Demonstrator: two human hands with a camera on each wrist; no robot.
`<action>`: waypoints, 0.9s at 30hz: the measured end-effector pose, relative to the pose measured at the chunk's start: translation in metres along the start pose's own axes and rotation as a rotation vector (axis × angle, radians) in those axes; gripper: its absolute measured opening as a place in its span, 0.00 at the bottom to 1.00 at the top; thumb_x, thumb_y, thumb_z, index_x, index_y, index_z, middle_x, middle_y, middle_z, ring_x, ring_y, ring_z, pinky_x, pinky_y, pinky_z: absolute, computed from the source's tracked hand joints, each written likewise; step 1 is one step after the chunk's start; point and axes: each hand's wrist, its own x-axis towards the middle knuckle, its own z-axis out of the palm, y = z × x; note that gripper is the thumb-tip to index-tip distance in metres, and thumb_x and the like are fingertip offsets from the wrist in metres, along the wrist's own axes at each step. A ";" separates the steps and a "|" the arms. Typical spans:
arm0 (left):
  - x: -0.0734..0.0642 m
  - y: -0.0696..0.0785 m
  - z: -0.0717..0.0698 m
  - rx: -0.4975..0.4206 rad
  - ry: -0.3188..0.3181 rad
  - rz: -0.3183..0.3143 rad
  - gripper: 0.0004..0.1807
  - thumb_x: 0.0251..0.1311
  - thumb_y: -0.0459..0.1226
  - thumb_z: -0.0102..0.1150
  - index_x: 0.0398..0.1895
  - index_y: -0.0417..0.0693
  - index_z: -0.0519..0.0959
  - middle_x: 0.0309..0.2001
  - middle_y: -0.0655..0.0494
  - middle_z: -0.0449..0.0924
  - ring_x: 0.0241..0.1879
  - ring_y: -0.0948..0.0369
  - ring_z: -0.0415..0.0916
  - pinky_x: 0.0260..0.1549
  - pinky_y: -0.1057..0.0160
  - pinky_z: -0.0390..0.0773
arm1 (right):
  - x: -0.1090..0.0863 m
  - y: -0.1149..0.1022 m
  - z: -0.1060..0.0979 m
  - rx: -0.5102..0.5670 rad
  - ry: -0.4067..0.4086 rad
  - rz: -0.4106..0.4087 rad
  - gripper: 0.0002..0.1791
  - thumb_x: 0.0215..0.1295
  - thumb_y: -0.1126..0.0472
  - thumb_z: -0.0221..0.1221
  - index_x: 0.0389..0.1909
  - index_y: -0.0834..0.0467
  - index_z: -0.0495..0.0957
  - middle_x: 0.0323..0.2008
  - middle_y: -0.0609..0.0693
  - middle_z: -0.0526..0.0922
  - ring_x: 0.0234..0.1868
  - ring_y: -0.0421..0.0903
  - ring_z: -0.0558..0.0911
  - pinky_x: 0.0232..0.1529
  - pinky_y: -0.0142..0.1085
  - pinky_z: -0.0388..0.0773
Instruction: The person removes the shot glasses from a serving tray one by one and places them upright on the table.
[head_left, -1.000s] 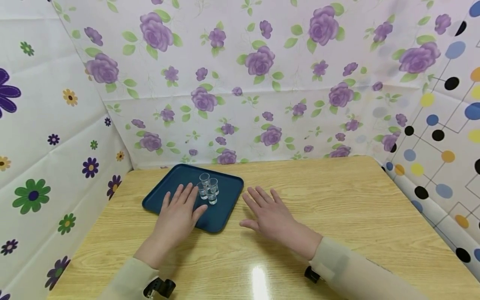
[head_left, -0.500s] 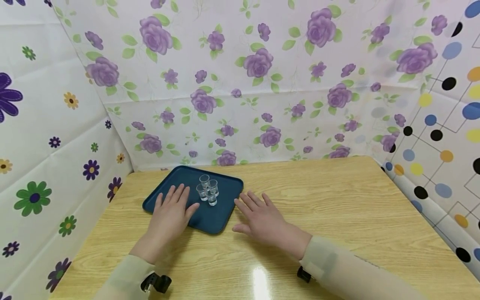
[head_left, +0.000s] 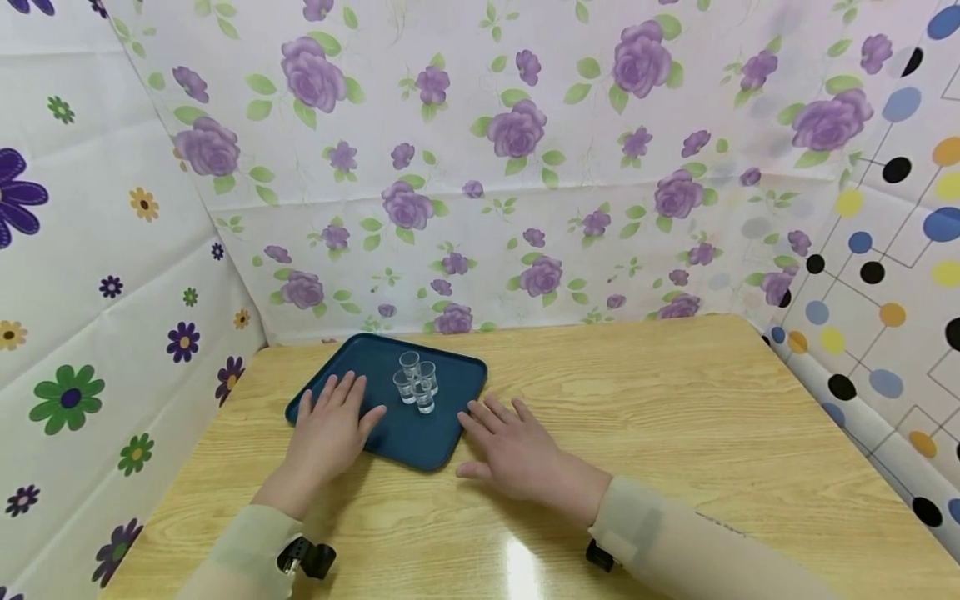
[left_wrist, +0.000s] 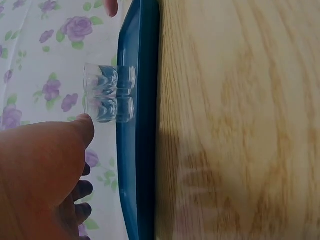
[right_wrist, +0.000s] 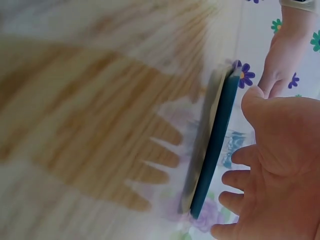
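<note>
A dark blue tray [head_left: 408, 442] lies on the left part of the table, turned slightly. Several small clear shot glasses [head_left: 424, 392] stand clustered on it, right of its middle. My left hand [head_left: 326, 433], palm down with fingers spread, is over the tray's near left part, to the left of the glasses. My right hand [head_left: 513, 450] has its fingers extended by the tray's right edge, fingertips right at the rim. Neither hand holds anything. In the left wrist view the thumb [left_wrist: 86, 129] overlaps the shot glasses [left_wrist: 107, 95] beyond it.
The wood-grain table [head_left: 660, 417] stretches off to the right of the tray. A rose-print cloth [head_left: 480, 192] hangs behind it, a flower-print cloth [head_left: 142, 317] on the left and a dotted cloth [head_left: 877, 333] on the right.
My left hand has drawn back left and slightly toward me, uncovering more of the glasses. My right hand has shifted left and slightly nearer to me, toward the tray's edge.
</note>
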 end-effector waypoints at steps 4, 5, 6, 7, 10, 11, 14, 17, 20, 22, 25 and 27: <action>0.002 -0.005 0.002 0.001 -0.015 -0.016 0.40 0.86 0.55 0.50 0.85 0.34 0.63 0.84 0.31 0.57 0.84 0.32 0.50 0.76 0.22 0.45 | 0.000 -0.002 0.000 0.004 -0.015 -0.002 0.45 0.83 0.30 0.50 0.88 0.52 0.61 0.87 0.55 0.60 0.87 0.59 0.57 0.82 0.62 0.54; 0.003 -0.007 0.002 0.002 -0.018 -0.020 0.40 0.86 0.56 0.49 0.85 0.34 0.63 0.84 0.31 0.57 0.84 0.31 0.50 0.76 0.22 0.45 | 0.001 -0.003 0.000 0.004 -0.018 -0.002 0.45 0.83 0.30 0.49 0.88 0.52 0.61 0.87 0.55 0.60 0.87 0.59 0.56 0.82 0.62 0.54; 0.004 -0.008 0.003 0.001 -0.022 -0.023 0.41 0.86 0.56 0.49 0.85 0.34 0.62 0.84 0.31 0.56 0.84 0.31 0.50 0.76 0.22 0.45 | 0.001 -0.003 0.000 0.005 -0.020 -0.001 0.45 0.83 0.30 0.50 0.89 0.52 0.61 0.87 0.55 0.59 0.87 0.58 0.56 0.82 0.62 0.54; 0.005 -0.010 0.004 -0.002 -0.026 -0.028 0.41 0.86 0.56 0.49 0.85 0.34 0.62 0.84 0.31 0.56 0.84 0.31 0.50 0.76 0.22 0.45 | 0.002 -0.004 0.000 0.004 -0.019 0.000 0.44 0.83 0.30 0.50 0.88 0.52 0.61 0.87 0.55 0.60 0.87 0.58 0.57 0.82 0.62 0.54; 0.008 -0.016 0.006 -0.010 -0.042 -0.040 0.41 0.86 0.56 0.48 0.86 0.34 0.61 0.85 0.30 0.55 0.84 0.31 0.48 0.76 0.22 0.43 | 0.004 -0.006 0.000 0.006 -0.026 0.001 0.44 0.83 0.30 0.49 0.89 0.51 0.60 0.87 0.54 0.59 0.87 0.57 0.56 0.83 0.61 0.53; 0.008 -0.018 0.006 -0.014 -0.049 -0.045 0.41 0.87 0.56 0.48 0.86 0.34 0.61 0.85 0.30 0.54 0.84 0.31 0.48 0.76 0.22 0.42 | 0.004 -0.006 0.000 0.006 -0.027 0.000 0.44 0.83 0.30 0.49 0.89 0.51 0.60 0.87 0.54 0.59 0.87 0.57 0.56 0.82 0.61 0.53; 0.009 -0.023 0.006 -0.022 -0.061 -0.054 0.41 0.87 0.56 0.48 0.86 0.34 0.60 0.85 0.29 0.54 0.84 0.31 0.47 0.76 0.22 0.41 | 0.006 -0.008 0.001 0.005 -0.031 -0.003 0.44 0.83 0.30 0.48 0.89 0.50 0.60 0.87 0.53 0.59 0.88 0.56 0.55 0.83 0.61 0.53; 0.010 -0.028 0.005 -0.026 -0.065 -0.062 0.41 0.87 0.55 0.48 0.86 0.33 0.60 0.84 0.29 0.54 0.84 0.30 0.47 0.76 0.22 0.42 | 0.007 -0.010 0.003 0.004 -0.026 -0.009 0.44 0.83 0.29 0.48 0.88 0.50 0.61 0.87 0.53 0.60 0.87 0.56 0.56 0.82 0.61 0.53; 0.010 -0.034 0.005 -0.027 -0.068 -0.073 0.41 0.87 0.55 0.48 0.85 0.32 0.60 0.84 0.27 0.54 0.83 0.28 0.47 0.75 0.21 0.44 | 0.008 -0.012 0.003 -0.003 -0.033 -0.010 0.44 0.83 0.30 0.49 0.88 0.50 0.62 0.86 0.52 0.61 0.87 0.56 0.57 0.82 0.61 0.54; 0.011 -0.038 0.006 -0.024 -0.071 -0.082 0.41 0.87 0.55 0.48 0.85 0.31 0.60 0.84 0.27 0.54 0.83 0.28 0.47 0.75 0.21 0.45 | 0.009 -0.011 0.007 -0.018 -0.023 -0.016 0.44 0.83 0.29 0.47 0.88 0.50 0.62 0.86 0.52 0.62 0.87 0.55 0.58 0.82 0.61 0.54; 0.013 -0.044 0.008 -0.027 -0.075 -0.095 0.41 0.87 0.55 0.47 0.85 0.31 0.60 0.84 0.27 0.53 0.83 0.28 0.47 0.75 0.21 0.45 | 0.010 -0.010 0.011 -0.032 -0.015 -0.022 0.44 0.83 0.28 0.46 0.88 0.50 0.62 0.86 0.51 0.63 0.87 0.55 0.58 0.82 0.61 0.55; 0.014 -0.049 0.009 -0.028 -0.080 -0.104 0.41 0.87 0.55 0.47 0.86 0.31 0.59 0.84 0.26 0.53 0.83 0.27 0.47 0.75 0.21 0.46 | 0.010 -0.010 0.012 -0.033 -0.008 -0.030 0.44 0.83 0.28 0.46 0.88 0.50 0.62 0.86 0.52 0.63 0.87 0.55 0.59 0.82 0.61 0.55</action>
